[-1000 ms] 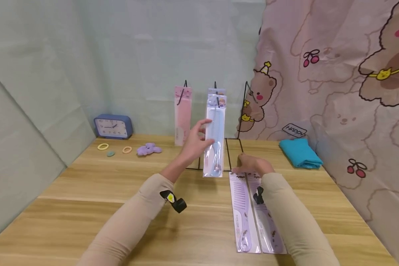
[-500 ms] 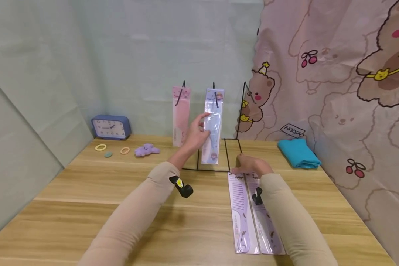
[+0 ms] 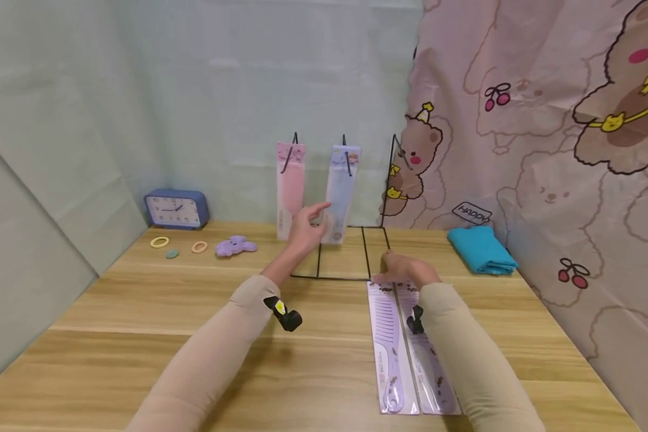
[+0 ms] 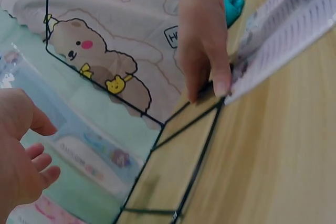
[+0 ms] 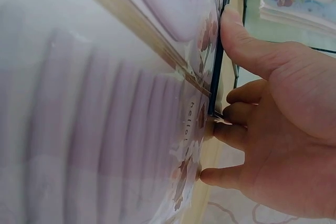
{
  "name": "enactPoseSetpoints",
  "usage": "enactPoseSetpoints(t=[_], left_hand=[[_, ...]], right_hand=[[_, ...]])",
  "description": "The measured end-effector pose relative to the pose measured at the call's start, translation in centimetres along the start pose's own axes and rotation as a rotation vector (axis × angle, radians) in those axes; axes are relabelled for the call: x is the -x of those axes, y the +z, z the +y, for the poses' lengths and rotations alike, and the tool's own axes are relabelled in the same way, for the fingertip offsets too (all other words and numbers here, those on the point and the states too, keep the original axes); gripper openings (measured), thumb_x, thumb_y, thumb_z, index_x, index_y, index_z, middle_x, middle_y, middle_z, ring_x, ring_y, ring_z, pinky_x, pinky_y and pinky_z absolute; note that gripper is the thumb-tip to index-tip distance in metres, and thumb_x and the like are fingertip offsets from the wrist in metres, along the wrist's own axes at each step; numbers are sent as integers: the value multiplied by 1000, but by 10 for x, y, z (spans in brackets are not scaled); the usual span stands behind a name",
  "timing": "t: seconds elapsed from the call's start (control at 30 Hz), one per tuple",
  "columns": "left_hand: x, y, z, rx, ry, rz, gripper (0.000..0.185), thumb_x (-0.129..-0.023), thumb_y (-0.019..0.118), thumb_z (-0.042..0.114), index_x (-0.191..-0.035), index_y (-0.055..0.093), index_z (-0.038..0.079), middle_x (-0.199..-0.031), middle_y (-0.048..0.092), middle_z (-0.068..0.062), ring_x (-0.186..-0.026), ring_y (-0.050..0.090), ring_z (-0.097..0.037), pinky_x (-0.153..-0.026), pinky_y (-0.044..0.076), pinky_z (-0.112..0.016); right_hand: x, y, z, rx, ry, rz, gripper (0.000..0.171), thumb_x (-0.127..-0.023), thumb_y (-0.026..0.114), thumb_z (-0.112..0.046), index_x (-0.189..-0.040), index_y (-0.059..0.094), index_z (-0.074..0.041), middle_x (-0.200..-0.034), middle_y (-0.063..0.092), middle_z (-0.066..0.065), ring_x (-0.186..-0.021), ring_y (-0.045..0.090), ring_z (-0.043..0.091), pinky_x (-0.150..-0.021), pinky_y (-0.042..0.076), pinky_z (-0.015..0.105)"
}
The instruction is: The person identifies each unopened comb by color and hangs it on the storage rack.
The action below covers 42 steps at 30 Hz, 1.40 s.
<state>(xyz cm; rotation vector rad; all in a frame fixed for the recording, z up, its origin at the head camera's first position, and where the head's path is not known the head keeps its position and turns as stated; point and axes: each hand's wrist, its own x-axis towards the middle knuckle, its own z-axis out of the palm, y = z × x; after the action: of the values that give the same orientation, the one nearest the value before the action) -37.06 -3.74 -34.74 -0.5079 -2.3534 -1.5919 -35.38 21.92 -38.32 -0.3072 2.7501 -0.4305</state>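
Observation:
A black wire display rack [image 3: 342, 278] stands on the table. Packaged pink combs [image 3: 291, 192] hang from its left hook and packaged blue combs [image 3: 341, 180] from its middle hook. My left hand [image 3: 305, 231] is just in front of the blue packs, its fingers loosely bent around nothing; the left wrist view shows the hand [image 4: 21, 145] beside the hanging blue packs. At the rack's front right corner, my right hand [image 3: 407, 269] holds the base wire between thumb and fingers. Two packaged purple combs [image 3: 391, 360] lie side by side under the right forearm.
A blue clock [image 3: 176, 209] stands at the back left. Near it lie a yellow ring [image 3: 159, 242], an orange ring [image 3: 198, 246], a small green piece [image 3: 171, 254] and a purple plush [image 3: 235, 246]. A folded turquoise cloth [image 3: 482, 251] sits at the right.
A blue comb pack in my left hand has slid back along the middle hook to the others. The left hand has let go and drawn slightly left. The right hand stays at the rack's base.

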Motion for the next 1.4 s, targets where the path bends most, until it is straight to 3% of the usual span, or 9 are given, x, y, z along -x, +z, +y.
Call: enactPoseSetpoints(t=[0.13, 0.27, 0.37, 0.47, 0.6, 0.83, 1.03, 1.33, 1.4], left_hand=[[8, -9, -16, -48, 41, -62, 39, -94, 58, -7, -133, 62, 0, -134, 60, -17, -123, 55, -37, -100, 49, -45], [18, -17, -38, -254, 52, -123, 34, -93, 62, 0, -127, 64, -6, -126, 63, -24, -118, 59, -39, -100, 48, -48], [28, -21, -55, -425, 22, -204, 46, -93, 71, 15, -132, 60, -6, -132, 60, -24, -124, 55, -40, -104, 45, -50], [37, -21, -67, -520, -8, -306, 63, -92, 74, 30, -141, 53, -4, -141, 53, -24, -131, 48, -40, -109, 39, -51], [45, -19, -72, -531, -23, -381, 72, -91, 75, 35, -145, 48, -3, -145, 49, -24, -134, 45, -40, -111, 35, -52], [49, -16, -72, -561, -9, -393, 70, -91, 75, 34, -147, 47, 1, -149, 45, -23, -136, 42, -41, -113, 33, -53], [47, -14, -71, -613, -16, -444, 66, -93, 72, 34, -150, 47, 11, -154, 37, -23, -139, 38, -44, -109, 32, -64], [45, -12, -67, -684, -75, -485, 46, -96, 68, 37, -139, 62, 21, -150, 48, -13, -135, 44, -42, -102, 34, -70], [45, -12, -66, -684, -84, -496, 45, -96, 68, 37, -138, 63, 22, -150, 48, -13, -135, 44, -41, -102, 35, -68]], right_hand=[[-1, 0, -1, -21, 11, -4, 50, -94, 68, -46, -121, 55, -6, -104, 60, 9, -91, 59, 25, -86, 50, 45], [-1, -1, -2, -34, 26, -9, 54, -94, 68, -47, -124, 54, -5, -108, 61, 10, -94, 59, 26, -90, 50, 47], [0, -1, -3, -20, 30, -10, 55, -93, 68, -48, -125, 55, -5, -109, 61, 11, -95, 59, 26, -91, 49, 48], [1, 0, -4, -9, 29, -8, 56, -93, 69, -48, -125, 55, -5, -110, 61, 11, -94, 59, 26, -92, 49, 48], [0, 1, -3, -20, 24, -7, 55, -93, 69, -46, -125, 55, -4, -110, 61, 11, -94, 58, 27, -91, 49, 48], [0, 2, -2, -30, 37, -2, 55, -92, 70, -46, -125, 55, -5, -108, 61, 10, -94, 59, 26, -90, 50, 47], [0, 1, -2, -14, 28, -3, 54, -93, 69, -46, -125, 55, -5, -108, 61, 11, -95, 59, 27, -91, 50, 48], [-1, 1, 1, 29, -41, 7, 67, -94, 67, -48, -135, 49, 2, -120, 59, 18, -105, 59, 32, -95, 49, 51], [1, 0, 5, 12, -74, 20, 73, -94, 67, -47, -141, 44, 4, -128, 57, 23, -114, 57, 36, -100, 46, 53]])
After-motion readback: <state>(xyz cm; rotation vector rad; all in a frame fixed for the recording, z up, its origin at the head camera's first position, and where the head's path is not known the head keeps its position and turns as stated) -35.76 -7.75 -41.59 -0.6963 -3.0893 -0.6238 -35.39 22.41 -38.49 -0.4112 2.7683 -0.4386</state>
